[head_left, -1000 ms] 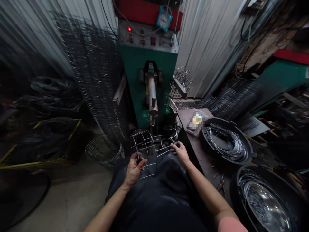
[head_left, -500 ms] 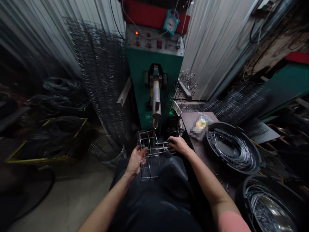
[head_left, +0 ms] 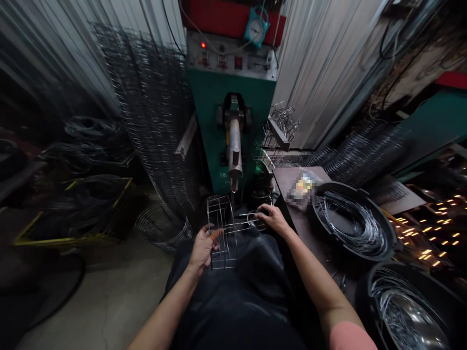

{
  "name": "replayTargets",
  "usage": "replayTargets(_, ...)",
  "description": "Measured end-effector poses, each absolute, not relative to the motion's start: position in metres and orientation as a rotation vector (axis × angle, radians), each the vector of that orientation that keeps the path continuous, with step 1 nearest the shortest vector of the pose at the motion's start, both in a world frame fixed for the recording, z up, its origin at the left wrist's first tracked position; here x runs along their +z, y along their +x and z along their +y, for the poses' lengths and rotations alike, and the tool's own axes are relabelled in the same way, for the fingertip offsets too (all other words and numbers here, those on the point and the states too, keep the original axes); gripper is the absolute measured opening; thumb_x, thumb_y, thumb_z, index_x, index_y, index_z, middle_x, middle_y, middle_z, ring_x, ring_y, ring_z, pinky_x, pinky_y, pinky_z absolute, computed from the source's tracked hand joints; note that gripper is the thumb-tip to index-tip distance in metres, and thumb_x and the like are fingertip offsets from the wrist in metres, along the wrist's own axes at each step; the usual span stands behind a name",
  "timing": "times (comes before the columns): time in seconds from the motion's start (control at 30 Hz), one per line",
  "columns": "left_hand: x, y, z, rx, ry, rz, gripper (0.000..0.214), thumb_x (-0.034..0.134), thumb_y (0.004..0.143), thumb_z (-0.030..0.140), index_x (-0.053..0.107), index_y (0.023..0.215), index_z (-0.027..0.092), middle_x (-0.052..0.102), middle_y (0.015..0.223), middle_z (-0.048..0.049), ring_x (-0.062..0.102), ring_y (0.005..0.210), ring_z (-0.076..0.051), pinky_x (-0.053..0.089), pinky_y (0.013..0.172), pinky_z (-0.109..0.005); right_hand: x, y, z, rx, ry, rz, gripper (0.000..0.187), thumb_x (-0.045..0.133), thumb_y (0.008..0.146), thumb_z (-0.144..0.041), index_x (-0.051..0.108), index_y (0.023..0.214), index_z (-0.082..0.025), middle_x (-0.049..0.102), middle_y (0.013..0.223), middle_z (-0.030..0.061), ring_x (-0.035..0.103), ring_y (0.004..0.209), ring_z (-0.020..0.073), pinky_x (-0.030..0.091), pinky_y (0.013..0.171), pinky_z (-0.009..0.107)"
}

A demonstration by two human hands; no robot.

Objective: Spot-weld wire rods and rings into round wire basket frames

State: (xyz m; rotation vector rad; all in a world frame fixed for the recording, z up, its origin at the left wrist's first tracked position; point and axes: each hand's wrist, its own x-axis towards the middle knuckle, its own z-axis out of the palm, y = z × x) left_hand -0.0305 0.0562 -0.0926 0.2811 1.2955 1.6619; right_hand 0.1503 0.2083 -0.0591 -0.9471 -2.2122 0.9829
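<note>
Head view: the left hand [head_left: 203,250] grasps an upright wire frame [head_left: 221,233] at lap height; the right hand [head_left: 273,218] closes on its side rods, beneath a spot welder [head_left: 231,141]. Hoops and rods are joined; remaining joints cannot be told. Unlike the earlier frame, sparks [head_left: 426,228] show well right of the right hand.

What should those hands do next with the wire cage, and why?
Maybe nudge the wire cage a little toward the green machine, holding it steady with the left hand. The right hand is gripping the wire rods that stick out from the cage, and the machine's metal arm points down just beyond them, so that spot looks like the place to work.
</note>
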Motion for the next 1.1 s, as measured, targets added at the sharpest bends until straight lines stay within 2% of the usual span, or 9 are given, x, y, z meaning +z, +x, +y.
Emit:
replayTargets(0.2,-0.075,-0.040,0.078,1.682,0.239,1.275,0.055,0.081,0.044,0.024,0.045,0.085,0.018,0.049,0.061,0.0084,0.031,0.037,-0.001,0.025,0.033,-0.016,-0.055,0.137,0.213,0.820,-0.886,-2.317,0.023,0.061,0.076,-0.041,0.063,0.067,-0.019,0.062,0.064,-0.0004,0.054,0.063,0.0128,0.038,0.067,0.024)
replayTargets(0.77,-0.064,-0.058,0.123,1.686,0.165,1.232,0.052,0.081,0.042,0.020,0.046,0.081,0.017,0.046,0.054,0.0103,0.030,0.035,0.000,0.024,0.032,-0.014,-0.052,0.113,0.260,0.886,-0.907,-2.256,0.033,0.055,0.076,-0.049,0.059,0.064,-0.018,0.053,0.054,-0.0027,0.047,0.052,0.0101,0.033,0.051,0.021)
replayTargets(1.1,-0.068,-0.064,0.135,1.654,0.140,1.257,0.048,0.081,0.043,0.020,0.048,0.079,0.017,0.037,0.046,0.0127,0.027,0.035,-0.001,0.024,0.032,-0.013,-0.051,0.107,0.271,0.849,-0.890,-2.262,0.034,0.056,0.076,-0.049,0.061,0.065,-0.018,0.056,0.056,-0.0017,0.049,0.053,0.0101,0.035,0.051,0.020)
